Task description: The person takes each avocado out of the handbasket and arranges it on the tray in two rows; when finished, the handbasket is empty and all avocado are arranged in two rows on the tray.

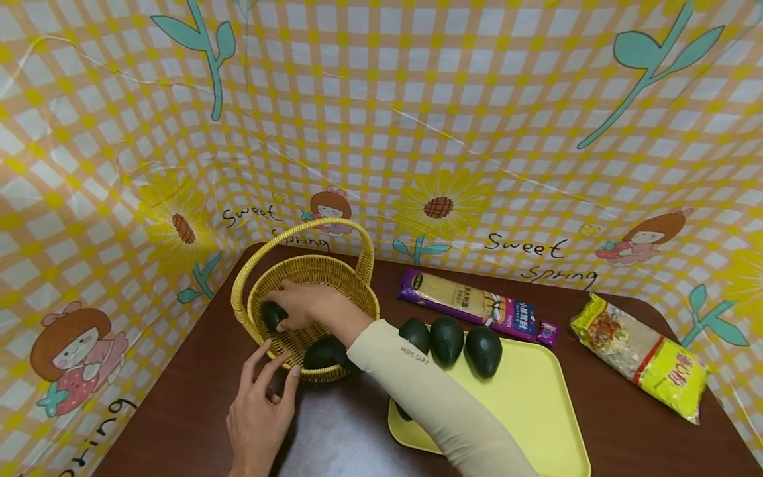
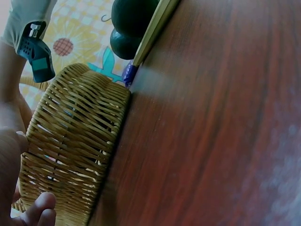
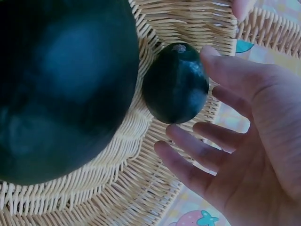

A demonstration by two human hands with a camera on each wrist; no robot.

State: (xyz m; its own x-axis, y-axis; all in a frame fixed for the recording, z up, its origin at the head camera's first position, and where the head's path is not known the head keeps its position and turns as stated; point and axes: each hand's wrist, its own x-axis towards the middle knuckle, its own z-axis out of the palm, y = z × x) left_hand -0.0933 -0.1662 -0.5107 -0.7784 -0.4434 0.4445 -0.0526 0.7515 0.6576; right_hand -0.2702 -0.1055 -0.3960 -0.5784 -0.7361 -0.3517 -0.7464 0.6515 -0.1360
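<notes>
A yellow wicker basket [image 1: 363, 291] with an arched handle stands on the left of the table. My right hand [image 1: 304, 305] reaches inside, beside a dark green avocado [image 1: 273, 316] at the left wall. In the right wrist view its fingers [image 3: 190, 146] are spread loosely, with fingertips and thumb right at the edge of that avocado [image 3: 176, 84]. Another avocado [image 1: 320, 352] lies at the basket's near side, partly hidden by the right forearm; it looms large in the right wrist view. My left hand [image 1: 262, 411] is at the near left rim, fingers extended and relaxed.
A yellow tray [image 1: 536, 404] holds several avocados [image 1: 483, 352], one mostly hidden under the right sleeve. Behind it lies a purple pasta packet [image 1: 471, 301]; farther right is a yellow noodle bag [image 1: 644, 361]. Checked cloth [image 1: 381, 119] hangs around the table's back and sides.
</notes>
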